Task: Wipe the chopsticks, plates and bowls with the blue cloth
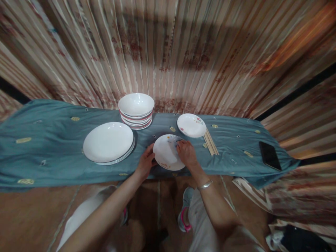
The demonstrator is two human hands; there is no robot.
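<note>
A white plate [165,154] with small floral prints is in front of me near the table's front edge, slightly tilted. My left hand [147,159] grips its left rim, thumb at the edge and fingers going underneath. Over the plate's right side, my right hand [187,152] has its fingers bunched against the upper surface. A greyish-blue patch shows by those fingertips; whether it is a cloth or part of the print I cannot tell. Just behind lies a smaller-looking floral plate [191,125], with several wooden chopsticks [210,141] beside it on the right.
Large white plates [109,141] are stacked at left. Behind them stands a stack of white bowls [136,105] with red bands. A black phone [270,155] lies at the right end of the teal tablecloth [57,140]. A pleated curtain [168,52] hangs close behind the table.
</note>
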